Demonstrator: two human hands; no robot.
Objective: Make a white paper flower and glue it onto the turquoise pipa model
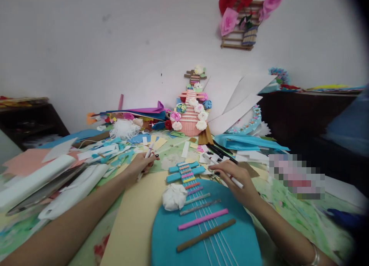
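A slim white marker pen (pixel 149 151) is pinched in my left hand (pixel 140 167), above the top edge of the cream paper sheet (pixel 131 212). My right hand (pixel 238 176) is closed round another white marker pen (pixel 236 182), close to the upper right of a blue guitar-shaped craft (pixel 173 235). White strings run down the guitar under rolled paper strips in several colours. A crumpled white paper flower (pixel 174 197) is on its upper left. Blue pegs (pixel 174 177) stick out at its head, between my hands.
A pink guitar craft (pixel 188 122) with paper flowers leans on the wall. Paper scraps (pixel 115 148), white yarn (pixel 125 128) and black pens (pixel 220 152) are strewn across the table. White rolls (pixel 37 177) lie at left, blue folded paper (pixel 245 142) at right.
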